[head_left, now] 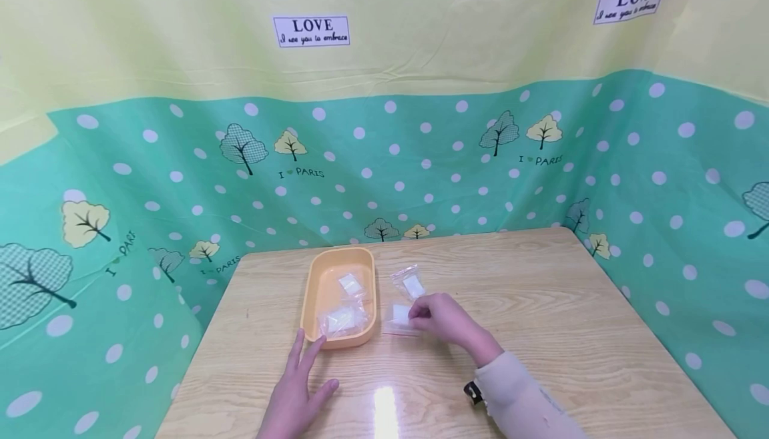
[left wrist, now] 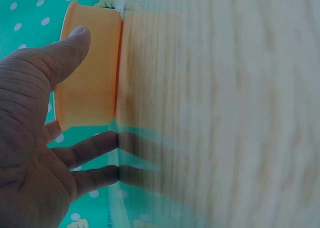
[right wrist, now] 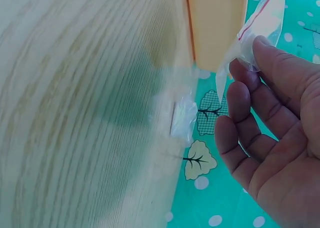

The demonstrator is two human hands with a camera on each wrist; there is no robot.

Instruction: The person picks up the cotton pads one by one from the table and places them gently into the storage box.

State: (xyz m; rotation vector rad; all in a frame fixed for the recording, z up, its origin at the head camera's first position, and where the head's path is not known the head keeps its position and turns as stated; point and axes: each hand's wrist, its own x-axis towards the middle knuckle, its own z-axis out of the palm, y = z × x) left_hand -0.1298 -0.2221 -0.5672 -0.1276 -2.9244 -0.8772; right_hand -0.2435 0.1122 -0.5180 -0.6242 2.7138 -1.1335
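Observation:
My right hand (head_left: 446, 319) pinches a small clear zip bag (head_left: 399, 315) with white contents between thumb and forefinger, just right of the tray. In the right wrist view this bag (right wrist: 266, 19) is tilted and shows a red line along its seal. A second zip bag (head_left: 412, 284) lies on the table beyond that hand. The orange tray (head_left: 309, 292) holds several similar bags (head_left: 342, 319). My left hand (head_left: 294, 385) has its fingers spread, with fingertips right at the tray's near left corner. The left wrist view shows the thumb (left wrist: 75, 50) overlapping the tray's outer wall (left wrist: 95, 88).
The light wooden table (head_left: 571, 332) reaches back to a green, dotted cloth (head_left: 414, 152) that hangs around its back and sides. A small black object (head_left: 473, 393) shows beside the right sleeve (head_left: 523, 392).

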